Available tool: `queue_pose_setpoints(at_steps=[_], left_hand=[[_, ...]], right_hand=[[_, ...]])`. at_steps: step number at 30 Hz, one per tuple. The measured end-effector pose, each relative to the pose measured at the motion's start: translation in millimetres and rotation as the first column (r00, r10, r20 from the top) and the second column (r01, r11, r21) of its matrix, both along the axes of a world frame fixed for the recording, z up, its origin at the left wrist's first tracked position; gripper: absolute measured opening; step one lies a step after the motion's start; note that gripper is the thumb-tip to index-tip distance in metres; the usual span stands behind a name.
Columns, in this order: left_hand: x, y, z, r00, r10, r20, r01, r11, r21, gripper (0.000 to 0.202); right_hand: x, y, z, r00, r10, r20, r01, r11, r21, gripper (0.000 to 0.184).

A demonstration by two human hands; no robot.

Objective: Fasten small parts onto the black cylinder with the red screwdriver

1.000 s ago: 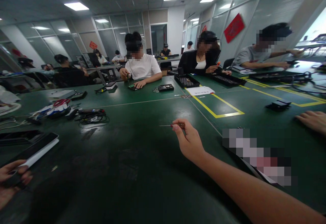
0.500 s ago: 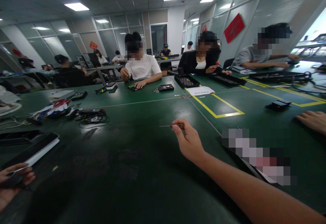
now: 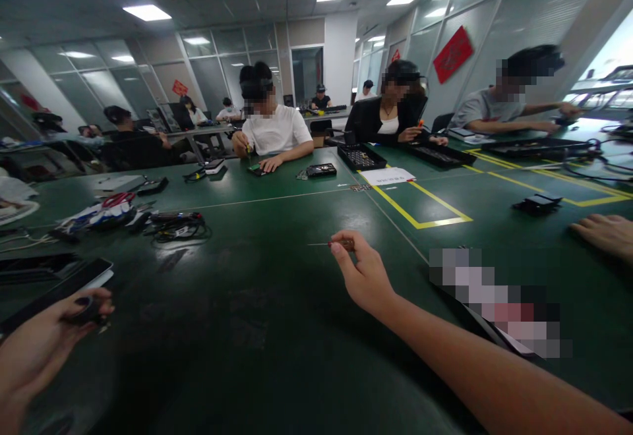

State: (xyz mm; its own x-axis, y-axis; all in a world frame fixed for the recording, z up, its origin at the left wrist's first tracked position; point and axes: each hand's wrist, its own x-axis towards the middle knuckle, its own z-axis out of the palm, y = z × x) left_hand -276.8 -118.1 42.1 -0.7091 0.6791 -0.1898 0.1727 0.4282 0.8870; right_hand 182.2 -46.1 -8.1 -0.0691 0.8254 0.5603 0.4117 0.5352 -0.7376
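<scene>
My right hand (image 3: 363,270) is closed around the handle of a thin screwdriver (image 3: 320,244), held above the green table (image 3: 208,356). Its slim metal shaft points left and touches nothing. At the lower left, my left hand (image 3: 54,336) grips a small dark rounded object (image 3: 86,310); its kind does not show clearly. Just beyond that hand lies a long black and white case (image 3: 99,275), partly hidden by the fingers.
Bundled black cables (image 3: 179,226) and a red-handled tool pile (image 3: 116,204) lie at the left. A small black device (image 3: 537,203) rests at the right, near another person's hand (image 3: 603,232). Across the table, co-workers sit by black trays (image 3: 362,157).
My left hand has moved right and further into view, carrying the dark object. My right hand and the screwdriver have stayed almost still.
</scene>
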Motion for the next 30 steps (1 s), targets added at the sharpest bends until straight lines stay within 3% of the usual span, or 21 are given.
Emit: queue_pose_setpoints(at_steps=[2,5,8,12,17,20,25,30], left_hand=[[17,14,0.6,0.995,-0.029,0.096,0.023,0.998,0.065,0.015],[52,38,1.4,0.965,-0.258,0.039,0.249,0.955,0.160,0.017],[90,65,-3.6,0.880,-0.466,-0.090,0.474,0.858,0.197,0.020],[143,95,-16.2,0.727,-0.637,-0.256,0.685,0.698,0.208,0.022],[212,117,-38.2,0.556,-0.714,-0.426,0.800,0.598,0.041,0.029],[244,124,-55.1,0.470,-0.716,-0.516,0.848,0.528,0.041,0.017],[261,129,-78.1,0.361,-0.693,-0.624,0.891,0.454,0.012,0.019],[253,130,-88.0,0.373,-0.694,-0.616,0.894,0.447,0.038,0.029]], right_hand=[[0,1,-0.6,1.000,0.005,0.009,-0.005,1.000,-0.019,0.020],[0,2,-0.4,0.999,0.012,0.032,-0.010,0.998,-0.054,0.021],[-1,2,1.0,0.998,0.002,0.057,0.001,0.998,-0.067,0.021],[-1,1,4.3,0.996,-0.027,0.088,0.033,0.997,-0.069,0.019],[0,-2,8.3,0.994,-0.036,0.103,0.045,0.995,-0.085,0.024],[1,-3,8.0,0.997,-0.047,0.062,0.051,0.996,-0.073,0.023],[3,3,1.0,0.994,-0.070,-0.087,0.063,0.995,-0.081,0.019],[1,7,-5.5,0.985,-0.070,-0.161,0.052,0.992,-0.113,0.021]])
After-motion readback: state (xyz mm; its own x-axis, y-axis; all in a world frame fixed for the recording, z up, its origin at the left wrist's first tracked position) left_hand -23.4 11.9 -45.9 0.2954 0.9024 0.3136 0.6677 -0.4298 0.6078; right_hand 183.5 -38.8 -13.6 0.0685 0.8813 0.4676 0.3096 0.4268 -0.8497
